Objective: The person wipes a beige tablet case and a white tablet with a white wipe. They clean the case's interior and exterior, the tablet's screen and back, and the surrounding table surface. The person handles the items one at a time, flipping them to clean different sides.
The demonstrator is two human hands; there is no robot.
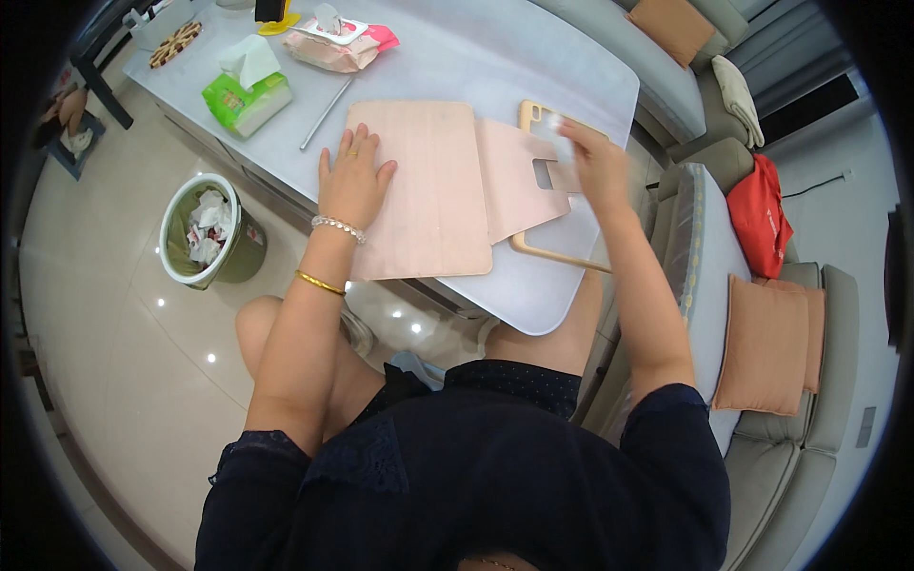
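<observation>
My left hand [351,178] lies flat on the pale pink tablet case cover [428,185], fingers a little apart, near its left edge. The case is spread out on the grey-white table [443,64]. Hinged to the cover's right side is a narrower pink flap [510,171] with a cut-out. A beige tablet case frame [557,258] with a camera opening extends to the right, partly under the flap. My right hand [601,168] is raised over this frame, blurred, pinching a small white wad [555,123], perhaps a tissue or wipe.
A silver pen-like rod [326,114], a green tissue pack [246,107] and a pink wipes pack [335,51] are on the table. A lined waste bin [246,246] with crumpled tissues stands at left. A sofa with cushions [762,346] and a red bag [760,214] is at right.
</observation>
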